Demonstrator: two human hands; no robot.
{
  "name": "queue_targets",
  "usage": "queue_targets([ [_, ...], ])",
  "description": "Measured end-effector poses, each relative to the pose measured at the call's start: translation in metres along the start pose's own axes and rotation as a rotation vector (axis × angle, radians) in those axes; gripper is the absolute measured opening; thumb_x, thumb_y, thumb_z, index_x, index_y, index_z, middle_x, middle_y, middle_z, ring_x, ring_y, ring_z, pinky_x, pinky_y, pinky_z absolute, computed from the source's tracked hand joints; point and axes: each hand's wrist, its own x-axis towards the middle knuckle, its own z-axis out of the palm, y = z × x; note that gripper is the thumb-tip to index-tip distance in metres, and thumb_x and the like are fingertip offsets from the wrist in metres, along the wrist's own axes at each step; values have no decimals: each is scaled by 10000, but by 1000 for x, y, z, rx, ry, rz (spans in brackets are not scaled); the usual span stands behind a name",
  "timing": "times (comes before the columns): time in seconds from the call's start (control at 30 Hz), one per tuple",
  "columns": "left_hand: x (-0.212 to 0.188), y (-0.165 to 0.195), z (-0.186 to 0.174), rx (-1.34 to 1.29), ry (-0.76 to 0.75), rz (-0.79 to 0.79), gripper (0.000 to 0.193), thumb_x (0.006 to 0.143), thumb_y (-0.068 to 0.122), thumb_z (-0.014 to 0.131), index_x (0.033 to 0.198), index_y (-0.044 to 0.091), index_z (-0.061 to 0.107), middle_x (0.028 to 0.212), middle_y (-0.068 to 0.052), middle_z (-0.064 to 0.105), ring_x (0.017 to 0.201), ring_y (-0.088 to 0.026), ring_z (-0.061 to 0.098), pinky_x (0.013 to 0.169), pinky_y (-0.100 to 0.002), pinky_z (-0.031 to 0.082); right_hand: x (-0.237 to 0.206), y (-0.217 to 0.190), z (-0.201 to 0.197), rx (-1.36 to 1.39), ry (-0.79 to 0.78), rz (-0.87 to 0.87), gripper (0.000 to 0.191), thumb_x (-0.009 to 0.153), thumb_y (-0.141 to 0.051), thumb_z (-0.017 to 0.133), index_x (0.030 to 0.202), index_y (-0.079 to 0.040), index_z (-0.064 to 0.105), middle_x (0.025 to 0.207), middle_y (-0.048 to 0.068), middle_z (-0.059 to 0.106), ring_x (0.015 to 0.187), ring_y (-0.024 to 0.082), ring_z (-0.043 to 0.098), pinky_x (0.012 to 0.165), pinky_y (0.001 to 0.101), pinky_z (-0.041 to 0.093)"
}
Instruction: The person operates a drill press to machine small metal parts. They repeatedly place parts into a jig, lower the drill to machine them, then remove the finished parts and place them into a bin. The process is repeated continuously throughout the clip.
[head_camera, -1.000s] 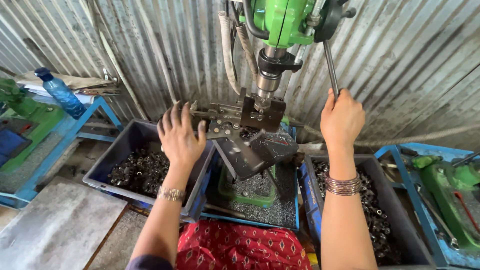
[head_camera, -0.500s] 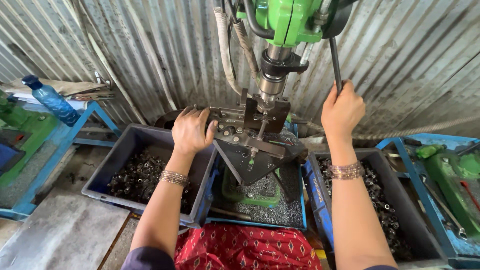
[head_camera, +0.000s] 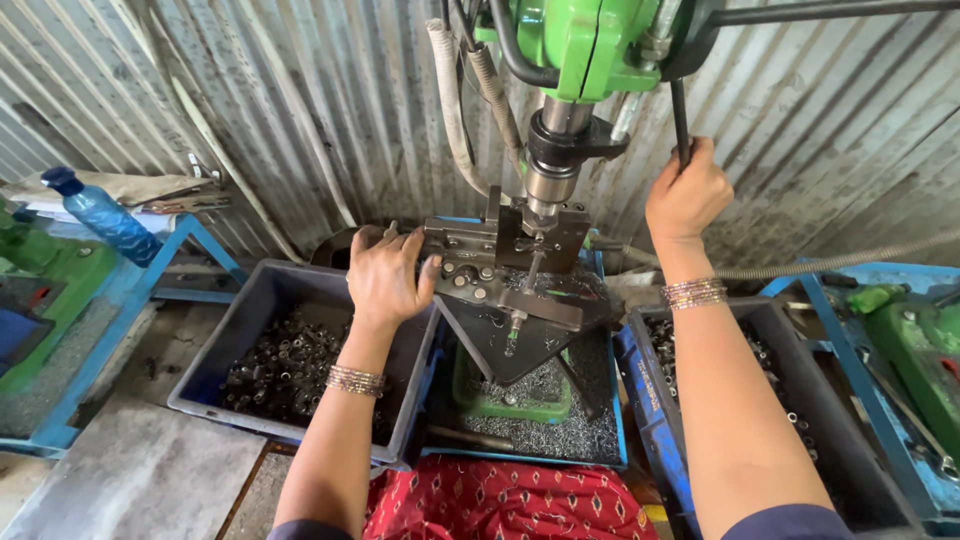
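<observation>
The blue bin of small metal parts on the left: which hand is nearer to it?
Left. The left hand rests on the metal fixture just above the blue bin; the right hand has its grip on the feed lever, far across the drill press.

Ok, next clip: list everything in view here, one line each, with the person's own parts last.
drill press: one, green, top centre
feed lever: one, black, right of the press head
jig: one, dark metal, under the spindle
left bin: one, grey-blue, holds small dark metal parts
right bin: one, grey-blue, holds similar parts
bottle: one, blue, far left
corrugated wall: grey metal, behind
left hand: rests on the jig's left end
right hand: gripping the feed lever
bangles: on both wrists
</observation>
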Motion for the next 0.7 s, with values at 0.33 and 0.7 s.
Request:
queue_targets([
  [0.33, -1, -1, 7, 30, -2, -16, 503, 968, 412, 548, 1138, -24, 732, 1012, -153, 757, 1091, -350, 691, 1009, -508, 417, 1, 8, 11, -13, 49, -36, 156, 965, -72, 653, 1094, 8, 618, 795, 215, 676, 741, 459, 652, 660, 551, 485],
  [0.7, -1, 0, 6, 15, -2, -33, 515, 976, 426, 540, 1135, -24, 734, 990, -151, 758, 1051, -349, 696, 991, -501, 426, 4, 3, 12, 3, 69, -22, 108, 949, -49, 654, 1042, 1, 633, 796, 216, 676, 738, 452, 662, 658, 532, 499],
])
